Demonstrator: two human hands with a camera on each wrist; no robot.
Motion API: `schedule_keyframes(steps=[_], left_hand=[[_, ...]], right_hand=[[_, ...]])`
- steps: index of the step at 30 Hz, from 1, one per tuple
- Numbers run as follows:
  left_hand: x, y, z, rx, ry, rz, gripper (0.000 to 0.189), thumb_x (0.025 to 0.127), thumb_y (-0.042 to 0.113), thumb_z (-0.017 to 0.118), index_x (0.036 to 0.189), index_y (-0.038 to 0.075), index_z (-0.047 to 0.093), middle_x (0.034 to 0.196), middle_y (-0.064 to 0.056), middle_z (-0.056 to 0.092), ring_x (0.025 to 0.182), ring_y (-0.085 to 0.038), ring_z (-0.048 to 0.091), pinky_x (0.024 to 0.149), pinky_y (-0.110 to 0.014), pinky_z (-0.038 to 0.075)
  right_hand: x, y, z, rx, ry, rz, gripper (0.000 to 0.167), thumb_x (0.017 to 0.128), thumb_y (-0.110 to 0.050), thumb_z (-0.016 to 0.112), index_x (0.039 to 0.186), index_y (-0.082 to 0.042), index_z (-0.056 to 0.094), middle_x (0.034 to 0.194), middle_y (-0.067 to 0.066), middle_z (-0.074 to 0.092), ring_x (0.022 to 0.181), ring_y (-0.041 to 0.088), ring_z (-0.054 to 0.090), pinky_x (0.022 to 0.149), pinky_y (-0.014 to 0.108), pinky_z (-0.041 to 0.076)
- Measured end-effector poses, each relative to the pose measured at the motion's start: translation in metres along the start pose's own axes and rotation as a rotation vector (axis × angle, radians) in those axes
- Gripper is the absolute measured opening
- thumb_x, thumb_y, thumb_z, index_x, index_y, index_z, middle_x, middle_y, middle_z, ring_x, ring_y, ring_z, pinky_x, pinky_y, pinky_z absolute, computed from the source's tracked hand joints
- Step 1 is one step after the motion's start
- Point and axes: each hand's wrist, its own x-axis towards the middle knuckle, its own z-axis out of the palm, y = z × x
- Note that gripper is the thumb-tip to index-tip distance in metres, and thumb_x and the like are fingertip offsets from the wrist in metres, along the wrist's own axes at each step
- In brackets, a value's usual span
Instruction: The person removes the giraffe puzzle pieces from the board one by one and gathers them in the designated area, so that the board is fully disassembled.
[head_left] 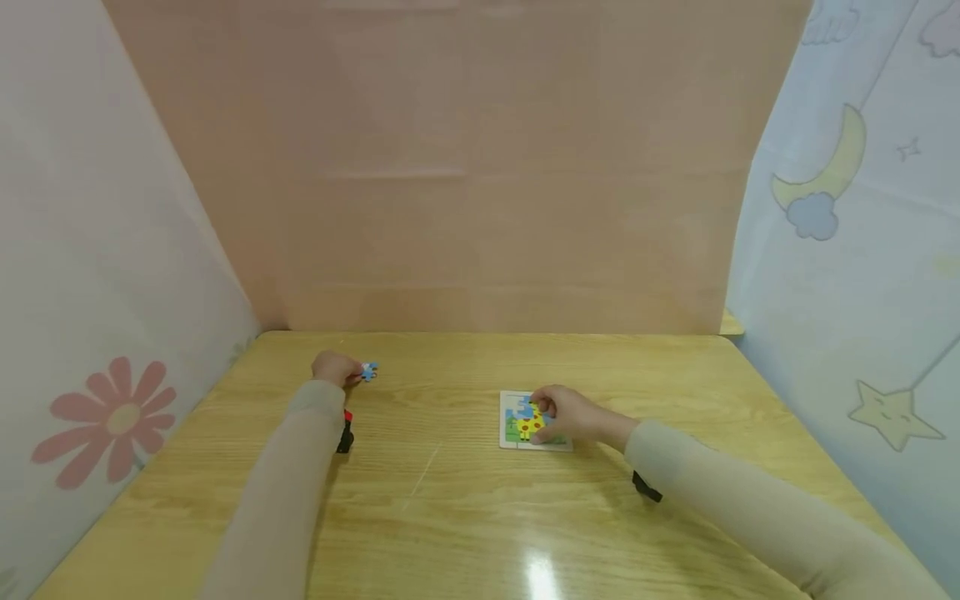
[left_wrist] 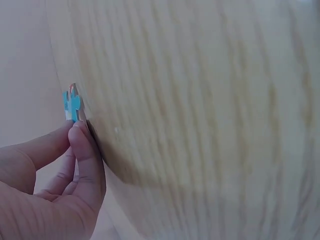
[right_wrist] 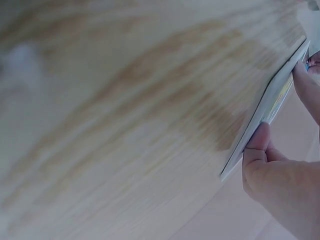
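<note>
My left hand (head_left: 335, 367) is at the far left of the table, pinching a small blue and white jigsaw piece (head_left: 369, 372) between thumb and fingertips. The left wrist view shows the piece (left_wrist: 73, 104) standing out past the fingertips, close to the tabletop. Right of the middle lies a flat jigsaw puzzle (head_left: 513, 442) in a white frame, with a yellow spotted giraffe on green and blue. Over it is my right hand (head_left: 566, 412), thumb and fingers spread apart and touching its face. In the right wrist view the thumb (right_wrist: 261, 136) rests at the puzzle frame's edge (right_wrist: 235, 159).
The wooden table (head_left: 435, 517) ends at a plain brownish backdrop (head_left: 480, 167). Light printed sheets stand on the left (head_left: 75, 250) and right (head_left: 847, 292) sides. A black strap piece (head_left: 346, 437) shows by the left wrist, another (head_left: 647, 487) by the right.
</note>
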Motion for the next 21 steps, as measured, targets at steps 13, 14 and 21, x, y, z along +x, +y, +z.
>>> schedule_keyframes(steps=[13,14,21], left_hand=[[-0.0051,-0.0014,-0.0015,-0.045,0.019,0.010,0.042,0.082,-0.006,0.068,0.121,-0.018,0.055,0.085,-0.017,0.060,0.048,-0.005,0.061,0.060,-0.019,0.058],[-0.0058,-0.0010,-0.0018,-0.041,0.016,0.012,0.043,0.083,-0.006,0.068,0.122,-0.019,0.054,0.086,-0.018,0.060,0.049,-0.005,0.061,0.061,-0.019,0.058],[-0.0081,0.0001,-0.0045,0.080,0.062,0.046,0.045,0.079,-0.001,0.071,0.118,-0.017,0.056,0.091,-0.020,0.061,0.059,-0.012,0.061,0.056,-0.020,0.054]], right_hand=[[-0.0031,0.0045,-0.0020,-0.037,0.004,-0.026,0.065,0.075,-0.019,0.085,0.127,0.002,0.052,0.101,0.007,0.052,0.089,0.020,0.044,0.077,0.031,0.041],[-0.0032,0.0040,-0.0024,-0.040,0.003,-0.028,0.065,0.075,-0.019,0.085,0.127,0.002,0.053,0.101,0.007,0.052,0.088,0.020,0.044,0.077,0.031,0.041],[-0.0025,0.0058,-0.0020,-0.048,-0.001,-0.036,0.064,0.075,-0.019,0.084,0.127,0.002,0.053,0.102,0.007,0.052,0.089,0.020,0.044,0.078,0.031,0.042]])
